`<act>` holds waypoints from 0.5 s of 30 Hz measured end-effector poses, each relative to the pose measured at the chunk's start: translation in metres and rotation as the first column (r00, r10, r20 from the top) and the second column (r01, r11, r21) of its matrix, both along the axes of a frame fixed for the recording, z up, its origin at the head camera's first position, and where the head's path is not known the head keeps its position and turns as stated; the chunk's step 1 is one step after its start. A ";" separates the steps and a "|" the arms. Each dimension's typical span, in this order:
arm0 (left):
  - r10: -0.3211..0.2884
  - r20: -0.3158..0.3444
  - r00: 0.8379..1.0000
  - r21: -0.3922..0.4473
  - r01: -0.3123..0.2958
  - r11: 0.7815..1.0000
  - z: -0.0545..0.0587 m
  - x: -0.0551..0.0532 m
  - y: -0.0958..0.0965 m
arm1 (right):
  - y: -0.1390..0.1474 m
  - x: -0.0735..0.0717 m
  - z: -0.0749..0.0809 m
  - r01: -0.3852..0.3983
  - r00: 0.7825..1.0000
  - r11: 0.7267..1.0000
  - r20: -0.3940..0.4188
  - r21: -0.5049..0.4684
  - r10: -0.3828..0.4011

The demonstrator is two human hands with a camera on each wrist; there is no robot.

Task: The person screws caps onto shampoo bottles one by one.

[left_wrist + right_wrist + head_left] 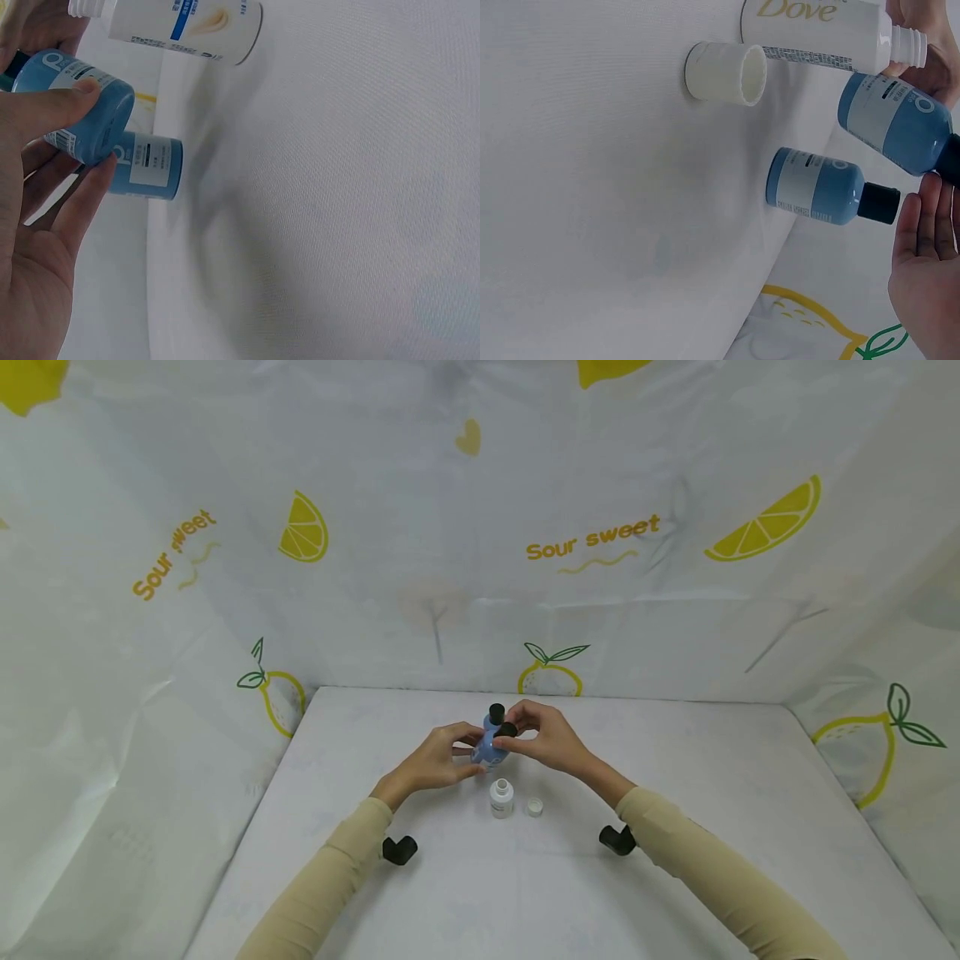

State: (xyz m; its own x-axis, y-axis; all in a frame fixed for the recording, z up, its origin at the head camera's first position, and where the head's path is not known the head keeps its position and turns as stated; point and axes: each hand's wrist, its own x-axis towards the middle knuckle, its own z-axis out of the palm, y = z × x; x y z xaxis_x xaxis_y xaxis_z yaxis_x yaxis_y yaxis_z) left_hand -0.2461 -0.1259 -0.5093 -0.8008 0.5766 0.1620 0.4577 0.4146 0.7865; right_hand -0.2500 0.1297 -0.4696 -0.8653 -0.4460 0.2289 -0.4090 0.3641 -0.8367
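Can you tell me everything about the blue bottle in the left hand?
The blue bottle looks like shiny plastic, with a white printed label and a black cap on its end. It's tilted and lifted off the white table. The left hand grips its body, and the right hand has fingers at the cap.

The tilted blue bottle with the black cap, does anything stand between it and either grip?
Nothing visible does. The left grip holds the tilted blue bottle, and the right grip is on its black cap. The upright blue, black-capped bottle stands beyond, and the open white bottle stands nearer the person.
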 end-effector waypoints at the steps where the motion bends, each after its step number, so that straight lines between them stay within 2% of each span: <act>1: -0.002 -0.003 1.000 -0.001 0.002 1.000 0.000 0.000 0.000 | 0.000 0.000 -0.001 0.008 1.000 1.000 0.003 0.000 -0.008; 15: -0.015 -0.003 1.000 0.005 0.015 1.000 0.000 0.001 0.000 | 0.000 0.001 -0.003 0.032 0.999 0.999 0.014 0.009 -0.032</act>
